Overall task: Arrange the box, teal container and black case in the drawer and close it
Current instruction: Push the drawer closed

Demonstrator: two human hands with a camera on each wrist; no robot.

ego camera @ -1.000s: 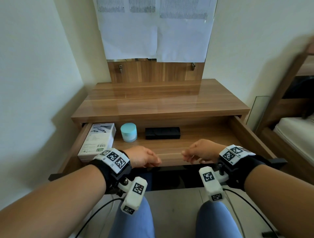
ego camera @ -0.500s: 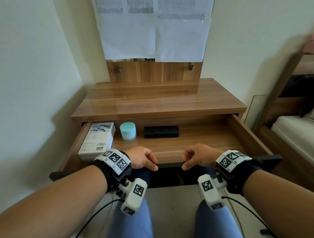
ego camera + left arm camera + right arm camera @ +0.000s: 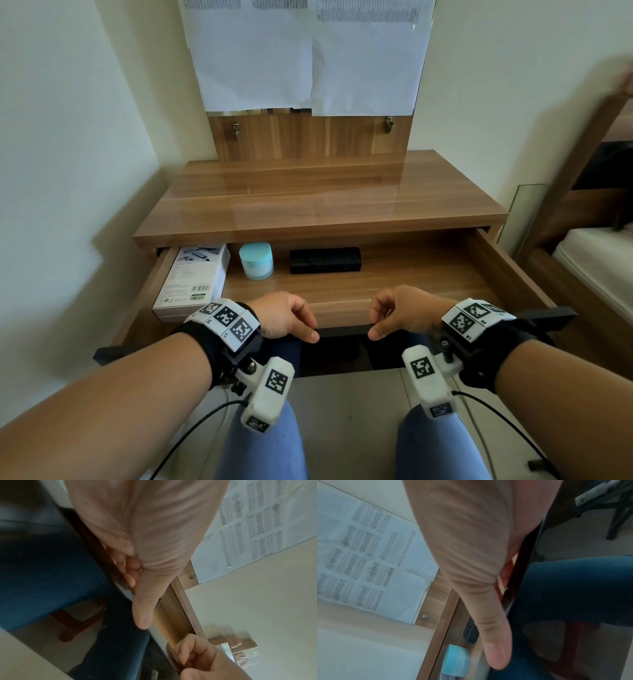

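Both hands (image 3: 342, 317) on drawer (image 3: 342, 308) front

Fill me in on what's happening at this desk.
A seated person holds the front edge of the open drawer with both hands, left hand and right hand. The box, teal container and black case lie in a row along the back. The drawer is not closed yet.

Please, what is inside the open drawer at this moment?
Inside the drawer lie three things in a row at the back: a white box at left, a teal container, then a black case. The box's near end is covered by the left wrist.
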